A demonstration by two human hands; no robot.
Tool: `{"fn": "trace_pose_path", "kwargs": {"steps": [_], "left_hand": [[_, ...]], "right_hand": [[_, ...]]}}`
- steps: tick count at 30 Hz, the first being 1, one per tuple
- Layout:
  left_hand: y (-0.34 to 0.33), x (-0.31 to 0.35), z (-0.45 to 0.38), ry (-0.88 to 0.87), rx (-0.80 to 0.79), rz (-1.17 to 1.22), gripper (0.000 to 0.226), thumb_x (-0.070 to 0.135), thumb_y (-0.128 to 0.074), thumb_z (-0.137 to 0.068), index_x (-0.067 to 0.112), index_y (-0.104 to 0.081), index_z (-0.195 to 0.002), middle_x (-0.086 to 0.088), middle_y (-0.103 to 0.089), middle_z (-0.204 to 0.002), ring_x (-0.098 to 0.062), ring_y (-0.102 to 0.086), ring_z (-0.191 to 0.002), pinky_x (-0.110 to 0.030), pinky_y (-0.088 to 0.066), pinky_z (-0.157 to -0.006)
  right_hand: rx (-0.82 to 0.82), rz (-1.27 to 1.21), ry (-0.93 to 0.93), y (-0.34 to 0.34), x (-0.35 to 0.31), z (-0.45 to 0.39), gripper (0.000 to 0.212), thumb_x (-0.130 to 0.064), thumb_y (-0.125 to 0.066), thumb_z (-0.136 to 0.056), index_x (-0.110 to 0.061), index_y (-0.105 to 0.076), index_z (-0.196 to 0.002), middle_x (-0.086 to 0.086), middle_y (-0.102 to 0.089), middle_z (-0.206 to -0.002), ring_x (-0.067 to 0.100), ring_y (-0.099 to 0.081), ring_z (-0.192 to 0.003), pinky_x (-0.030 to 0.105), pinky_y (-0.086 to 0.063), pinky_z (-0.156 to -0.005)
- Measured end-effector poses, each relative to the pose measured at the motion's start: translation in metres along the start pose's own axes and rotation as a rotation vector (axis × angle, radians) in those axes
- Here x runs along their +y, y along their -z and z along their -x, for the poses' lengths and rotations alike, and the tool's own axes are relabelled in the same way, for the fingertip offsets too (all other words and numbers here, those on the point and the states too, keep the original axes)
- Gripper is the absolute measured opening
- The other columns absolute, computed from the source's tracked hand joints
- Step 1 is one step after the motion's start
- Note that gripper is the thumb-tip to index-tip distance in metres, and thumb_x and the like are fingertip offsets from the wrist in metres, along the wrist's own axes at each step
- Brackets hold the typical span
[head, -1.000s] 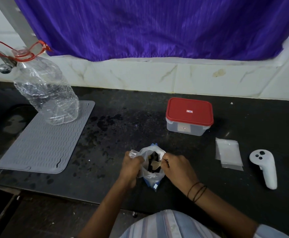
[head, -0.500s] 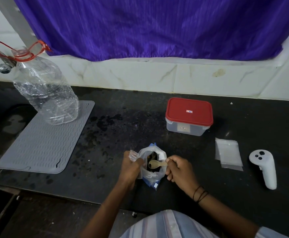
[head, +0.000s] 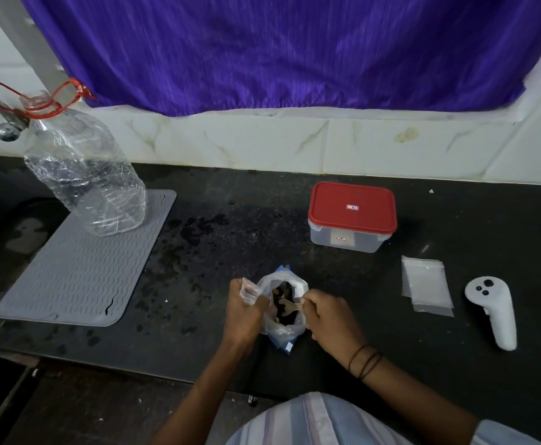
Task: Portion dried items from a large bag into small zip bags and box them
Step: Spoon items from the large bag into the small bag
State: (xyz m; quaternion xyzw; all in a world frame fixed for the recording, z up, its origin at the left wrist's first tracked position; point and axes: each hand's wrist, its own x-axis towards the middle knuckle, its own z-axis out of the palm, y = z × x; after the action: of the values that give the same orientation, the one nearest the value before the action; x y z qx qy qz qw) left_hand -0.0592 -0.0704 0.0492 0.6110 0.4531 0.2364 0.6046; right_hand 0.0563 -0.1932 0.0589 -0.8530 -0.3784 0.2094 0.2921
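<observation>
A large clear plastic bag (head: 283, 329) with dark dried items inside stands open on the black counter near its front edge. My left hand (head: 245, 311) grips the bag's left rim. My right hand (head: 330, 319) pinches the handle of a small wooden spoon (head: 287, 306), whose bowl is inside the bag's mouth. A short stack of small empty zip bags (head: 426, 285) lies flat to the right. A clear box with a red lid (head: 352, 215) stands shut behind the bag.
A white handheld controller (head: 495, 311) lies at the far right. A grey ridged mat (head: 79, 268) on the left carries a crumpled clear plastic bottle (head: 83, 175). A tap (head: 6, 128) and sink are at the far left. A purple curtain hangs behind.
My right hand drew back from the bag's rim and now holds the wooden spoon, with its bowl dipped lower into the bag. My left hand keeps its grip on the rim.
</observation>
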Motion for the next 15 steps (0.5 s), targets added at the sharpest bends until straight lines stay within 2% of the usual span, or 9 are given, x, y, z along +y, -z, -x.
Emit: {"fn": "trace_pose_path", "kwargs": {"steps": [3, 5, 9, 12, 15], "left_hand": [[0.003, -0.002, -0.001, 0.036, 0.02, -0.013, 0.03, -0.008, -0.061, -0.084, 0.014, -0.045, -0.098, -0.006, -0.056, -0.087, -0.013, -0.058, -0.072, -0.024, -0.048, -0.054], [0.004, -0.003, -0.002, 0.035, 0.038, -0.031, 0.029, -0.005, -0.063, -0.083, 0.015, -0.046, -0.097, -0.007, -0.057, -0.088, -0.015, -0.058, -0.073, -0.03, -0.049, -0.059], [0.006, -0.004, -0.003, 0.034, 0.027, -0.07, 0.029, 0.0, -0.065, -0.083, 0.019, -0.047, -0.096, -0.007, -0.059, -0.091, -0.016, -0.06, -0.076, -0.033, -0.052, -0.063], [0.009, -0.005, 0.0, -0.039, 0.036, -0.142, 0.03, 0.011, -0.072, -0.082, 0.023, -0.047, -0.094, -0.005, -0.061, -0.09, -0.016, -0.061, -0.077, -0.035, -0.053, -0.064], [0.014, 0.0, 0.004, -0.175, 0.112, -0.213, 0.035, 0.015, -0.078, -0.08, 0.025, -0.047, -0.091, -0.002, -0.06, -0.087, -0.011, -0.059, -0.075, -0.019, -0.049, -0.063]], "right_hand": [[0.016, -0.312, -0.127, 0.0, 0.007, 0.004, 0.022, -0.02, -0.048, -0.099, -0.016, -0.065, -0.086, 0.005, -0.065, -0.065, 0.012, -0.059, -0.046, 0.03, -0.053, -0.05], [0.046, -0.444, -0.172, 0.0, 0.008, 0.008, 0.022, -0.017, -0.049, -0.099, -0.017, -0.066, -0.085, 0.005, -0.063, -0.06, 0.013, -0.056, -0.043, 0.027, -0.049, -0.047], [0.084, -0.567, -0.229, 0.001, 0.013, 0.011, 0.021, -0.015, -0.051, -0.098, -0.019, -0.067, -0.086, 0.005, -0.061, -0.058, 0.016, -0.054, -0.044, 0.027, -0.046, -0.047], [0.116, -0.625, -0.244, 0.012, 0.011, 0.015, 0.021, -0.012, -0.051, -0.098, -0.018, -0.068, -0.086, 0.005, -0.06, -0.057, 0.017, -0.053, -0.044, 0.027, -0.045, -0.046], [0.154, -0.689, -0.234, 0.029, 0.001, 0.021, 0.02, -0.01, -0.052, -0.097, -0.014, -0.069, -0.086, 0.006, -0.058, -0.056, 0.017, -0.05, -0.044, 0.023, -0.043, -0.043]]}}
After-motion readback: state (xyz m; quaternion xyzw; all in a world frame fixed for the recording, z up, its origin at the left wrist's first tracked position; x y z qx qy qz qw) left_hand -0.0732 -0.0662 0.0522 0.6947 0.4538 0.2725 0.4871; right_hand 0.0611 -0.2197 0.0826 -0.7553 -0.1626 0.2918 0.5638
